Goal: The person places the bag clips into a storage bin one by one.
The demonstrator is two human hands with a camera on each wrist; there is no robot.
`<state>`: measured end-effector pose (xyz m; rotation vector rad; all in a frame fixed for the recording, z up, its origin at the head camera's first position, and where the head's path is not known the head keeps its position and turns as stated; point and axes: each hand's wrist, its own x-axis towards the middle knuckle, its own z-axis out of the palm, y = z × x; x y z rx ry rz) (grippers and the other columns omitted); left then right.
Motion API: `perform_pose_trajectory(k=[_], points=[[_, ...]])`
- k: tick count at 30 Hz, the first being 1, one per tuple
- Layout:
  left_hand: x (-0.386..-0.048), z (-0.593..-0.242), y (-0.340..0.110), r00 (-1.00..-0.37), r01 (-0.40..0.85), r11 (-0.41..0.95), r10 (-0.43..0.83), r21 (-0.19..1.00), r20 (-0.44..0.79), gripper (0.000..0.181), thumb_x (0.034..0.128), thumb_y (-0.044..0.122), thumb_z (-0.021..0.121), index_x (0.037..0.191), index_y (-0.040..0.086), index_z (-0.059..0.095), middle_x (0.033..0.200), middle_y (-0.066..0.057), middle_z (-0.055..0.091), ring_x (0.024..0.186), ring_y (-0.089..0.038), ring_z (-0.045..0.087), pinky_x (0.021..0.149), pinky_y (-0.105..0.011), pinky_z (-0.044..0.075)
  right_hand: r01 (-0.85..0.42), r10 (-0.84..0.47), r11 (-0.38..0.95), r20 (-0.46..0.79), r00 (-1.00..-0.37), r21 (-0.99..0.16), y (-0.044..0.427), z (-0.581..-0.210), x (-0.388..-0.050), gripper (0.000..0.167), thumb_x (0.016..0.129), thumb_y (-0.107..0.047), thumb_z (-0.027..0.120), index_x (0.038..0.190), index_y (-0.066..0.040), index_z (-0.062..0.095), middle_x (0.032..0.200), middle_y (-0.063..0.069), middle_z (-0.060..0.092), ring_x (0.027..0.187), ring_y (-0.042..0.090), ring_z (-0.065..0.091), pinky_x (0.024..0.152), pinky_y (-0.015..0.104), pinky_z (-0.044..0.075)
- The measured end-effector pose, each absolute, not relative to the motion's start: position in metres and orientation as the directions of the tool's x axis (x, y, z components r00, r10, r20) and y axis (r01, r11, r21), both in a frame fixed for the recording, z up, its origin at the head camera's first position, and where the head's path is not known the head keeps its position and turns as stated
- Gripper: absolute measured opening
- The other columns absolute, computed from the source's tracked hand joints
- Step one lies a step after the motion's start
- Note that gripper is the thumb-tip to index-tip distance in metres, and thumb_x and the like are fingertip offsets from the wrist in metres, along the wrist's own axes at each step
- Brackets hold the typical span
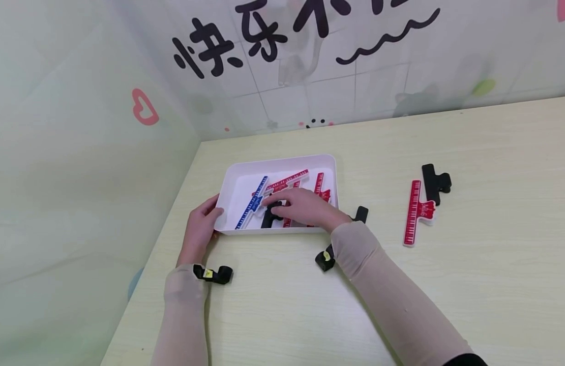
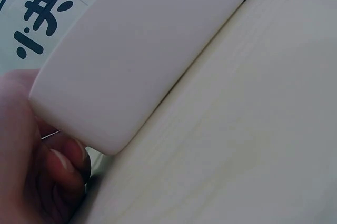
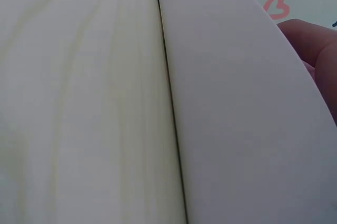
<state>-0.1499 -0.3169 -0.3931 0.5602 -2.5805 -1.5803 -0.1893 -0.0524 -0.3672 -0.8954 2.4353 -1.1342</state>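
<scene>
The left hand (image 1: 201, 223) gripped the tray (image 1: 232, 175) at its near left corner, thumb over the rim and fingers curled beneath. The white, shallow tray held five visible clips: one blue clip (image 1: 251, 203) with white ruler ticks, leaning at the left; one plain black clip (image 1: 266, 219) near the front; and three red clips (image 1: 287, 180), white-ticked, from the middle to the right. Over the tray, the right hand (image 1: 305, 206) had index finger and thumb apart above the black clip; whether they pinched it could not be told. Well right of the tray lay one more red clip (image 1: 412, 213) and, just beyond it, one black clip (image 1: 432, 185).
</scene>
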Motion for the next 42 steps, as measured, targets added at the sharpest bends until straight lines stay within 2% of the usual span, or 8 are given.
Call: perform_pose_trajectory(k=[6, 16, 19, 25, 30, 35, 42], points=[[-0.150, -0.393, -0.317, -0.934, -0.263, 0.410, -0.335, 0.873, -0.124, 0.043, 0.0876, 0.022, 0.050, 0.129, 0.031, 0.048, 0.123, 0.003, 0.050, 0.069, -0.017, 0.051, 0.042, -0.023, 0.035, -0.421, -0.662, 0.488, -0.010, -0.749, -0.765, -0.052, -0.367, -0.189, 0.028, 0.087, -0.033, 0.053, 0.114, -0.039, 0.059, 0.121, -0.015, 0.050, 0.107, 0.003, 0.044, 0.092, 0.027, 0.034], [-0.150, -0.394, -0.317, -0.934, -0.266, 0.412, -0.333, 0.871, -0.128, 0.042, 0.0882, 0.023, 0.050, 0.129, 0.032, 0.047, 0.123, 0.003, 0.050, 0.068, -0.017, 0.050, 0.043, -0.024, 0.036, -0.408, -0.630, 0.440, 0.048, -0.775, -0.800, -0.052, -0.364, -0.189, 0.025, 0.088, -0.033, 0.052, 0.111, -0.033, 0.061, 0.110, -0.016, 0.055, 0.086, 0.009, 0.050, 0.078, 0.025, 0.040], [-0.150, -0.394, -0.318, -0.933, -0.269, 0.411, -0.334, 0.871, -0.130, 0.042, 0.0884, 0.023, 0.050, 0.129, 0.032, 0.047, 0.123, 0.003, 0.050, 0.069, -0.018, 0.050, 0.043, -0.024, 0.036, -0.402, -0.614, 0.424, 0.069, -0.786, -0.811, -0.053, -0.364, -0.190, 0.024, 0.088, -0.034, 0.053, 0.110, -0.033, 0.062, 0.104, -0.018, 0.058, 0.084, 0.007, 0.051, 0.078, 0.024, 0.040], [-0.150, -0.394, -0.317, -0.933, -0.266, 0.405, -0.335, 0.875, -0.128, 0.041, 0.0884, 0.024, 0.050, 0.129, 0.033, 0.047, 0.124, 0.003, 0.049, 0.076, -0.019, 0.052, 0.045, -0.024, 0.037, -0.362, -0.591, 0.355, 0.093, -0.801, -0.862, -0.050, -0.360, -0.191, 0.025, 0.089, -0.031, 0.051, 0.112, -0.028, 0.062, 0.091, -0.012, 0.063, 0.077, 0.011, 0.054, 0.071, 0.029, 0.042], [-0.151, -0.394, -0.316, -0.937, -0.256, 0.406, -0.328, 0.877, -0.121, 0.041, 0.0883, 0.025, 0.051, 0.128, 0.032, 0.048, 0.125, 0.003, 0.049, 0.077, -0.019, 0.051, 0.045, -0.024, 0.037, -0.338, -0.579, 0.330, 0.093, -0.810, -0.881, -0.040, -0.354, -0.193, 0.025, 0.090, -0.033, 0.051, 0.111, -0.026, 0.062, 0.089, -0.006, 0.062, 0.074, 0.017, 0.054, 0.063, 0.031, 0.044], [-0.151, -0.394, -0.316, -0.933, -0.269, 0.416, -0.338, 0.869, -0.127, 0.041, 0.0878, 0.024, 0.051, 0.128, 0.033, 0.048, 0.123, 0.003, 0.050, 0.071, -0.019, 0.051, 0.044, -0.024, 0.036, -0.336, -0.552, 0.322, 0.112, -0.826, -0.885, -0.028, -0.344, -0.197, 0.025, 0.089, -0.035, 0.051, 0.111, -0.027, 0.061, 0.093, 0.000, 0.062, 0.072, 0.020, 0.054, 0.065, 0.031, 0.045], [-0.151, -0.394, -0.317, -0.936, -0.262, 0.420, -0.329, 0.869, -0.124, 0.042, 0.0883, 0.024, 0.050, 0.129, 0.031, 0.047, 0.127, 0.003, 0.048, 0.086, -0.019, 0.051, 0.046, -0.023, 0.037, -0.358, -0.511, 0.331, 0.153, -0.846, -0.873, -0.010, -0.334, -0.197, 0.023, 0.089, -0.034, 0.052, 0.109, -0.027, 0.061, 0.095, -0.007, 0.061, 0.083, 0.018, 0.054, 0.073, 0.031, 0.044]])
